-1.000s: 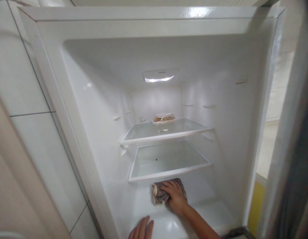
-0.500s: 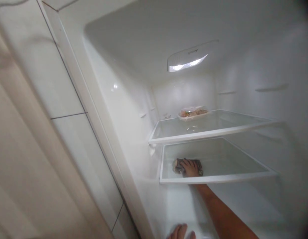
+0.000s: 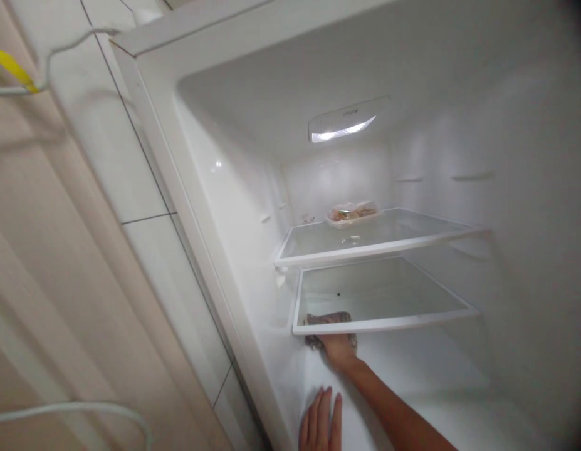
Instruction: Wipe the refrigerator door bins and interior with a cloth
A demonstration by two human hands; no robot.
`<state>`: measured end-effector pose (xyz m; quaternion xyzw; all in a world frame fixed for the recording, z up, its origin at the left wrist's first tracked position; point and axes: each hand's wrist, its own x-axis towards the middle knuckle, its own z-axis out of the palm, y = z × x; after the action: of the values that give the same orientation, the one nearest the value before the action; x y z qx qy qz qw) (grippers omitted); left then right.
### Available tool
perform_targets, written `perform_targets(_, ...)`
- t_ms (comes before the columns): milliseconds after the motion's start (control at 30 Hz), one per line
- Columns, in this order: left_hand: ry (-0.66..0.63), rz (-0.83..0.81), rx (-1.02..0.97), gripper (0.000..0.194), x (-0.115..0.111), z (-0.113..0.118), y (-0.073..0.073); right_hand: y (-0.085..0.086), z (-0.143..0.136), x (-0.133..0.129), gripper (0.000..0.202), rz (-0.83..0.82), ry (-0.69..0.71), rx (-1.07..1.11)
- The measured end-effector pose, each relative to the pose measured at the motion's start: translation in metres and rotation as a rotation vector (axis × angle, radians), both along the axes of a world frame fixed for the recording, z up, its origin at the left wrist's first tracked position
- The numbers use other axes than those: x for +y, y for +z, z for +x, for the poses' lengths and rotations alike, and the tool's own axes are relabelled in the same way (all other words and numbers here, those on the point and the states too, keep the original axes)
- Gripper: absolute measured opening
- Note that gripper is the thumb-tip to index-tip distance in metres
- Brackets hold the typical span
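My right hand (image 3: 337,348) holds a crumpled grey-brown cloth (image 3: 328,318) at the front left corner of the lower glass shelf (image 3: 393,324). The shelf's white front edge crosses in front of part of the cloth, and some of the cloth hangs below that edge. My right fingers are partly hidden by the cloth and shelf. Lower down, my left hand (image 3: 321,421) has its fingers stretched upward against the white inside of the fridge, with nothing in it. A small dark spot (image 3: 338,294) shows on the lower shelf.
On the upper glass shelf (image 3: 384,248) lies a clear-wrapped tray (image 3: 353,213) of food. A lit lamp (image 3: 343,131) is in the fridge ceiling. Left of the fridge are wall tiles (image 3: 149,244), a beige panel (image 3: 59,263), a pale cable (image 3: 78,407) and a yellow strip (image 3: 10,65).
My right hand and the cloth have moved toward the shelf's front left edge, uncovering the dark spot. More of my left hand shows. The view has shifted.
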<state>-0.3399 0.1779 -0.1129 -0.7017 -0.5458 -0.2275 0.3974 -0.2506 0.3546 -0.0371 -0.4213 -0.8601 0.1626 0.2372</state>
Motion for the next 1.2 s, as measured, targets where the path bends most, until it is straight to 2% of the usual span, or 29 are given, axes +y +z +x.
perform_targets(200,-0.030,0.095,-0.052,0.082,0.003,0.001,0.009,0.002,0.053,-0.070,0.044,-0.046,0.238,-0.043)
perform_targets(267,-0.047,0.079,-0.078,0.091,0.002,0.003,0.009,0.003,0.068,-0.092,0.043,-0.080,0.244,-0.047)
perform_targets(367,-0.043,0.025,-0.132,0.088,0.000,0.003,0.007,0.005,0.087,-0.117,0.044,-0.089,0.125,-0.068)
perform_targets(467,-0.030,-0.007,-0.112,0.084,-0.001,-0.003,0.006,0.002,0.114,-0.129,0.046,-0.069,-0.006,-0.123)
perform_targets(567,-0.102,0.000,0.067,0.079,0.001,-0.012,0.011,-0.019,0.158,-0.132,0.057,-0.008,-0.137,-0.171)
perform_targets(667,-0.161,0.052,0.195,0.071,0.005,-0.018,0.016,-0.051,0.213,-0.129,0.075,0.173,-0.322,-0.183)
perform_targets(733,-0.163,0.089,0.191,0.067,0.007,-0.019,0.016,-0.067,0.241,-0.124,0.072,0.292,-0.474,-0.195)
perform_targets(800,-0.167,0.108,0.169,0.063,0.008,-0.018,0.015,-0.071,0.255,-0.117,0.066,0.356,-0.585,-0.215)
perform_targets(900,-0.172,0.094,0.146,0.059,0.007,-0.018,0.013,-0.054,0.245,-0.106,0.061,0.322,-0.670,-0.295)
perform_targets(1033,-0.177,0.016,0.128,0.066,0.001,-0.014,0.017,-0.016,0.199,-0.100,0.055,0.226,-0.726,-0.453)
perform_targets(1100,-0.151,0.007,0.078,0.072,-0.002,-0.009,0.017,-0.005,0.167,-0.106,0.054,0.215,-0.686,-0.474)
perform_targets(1200,-0.071,-0.004,-0.029,0.078,-0.002,-0.003,0.014,-0.001,0.110,-0.125,0.052,0.197,-0.562,-0.393)
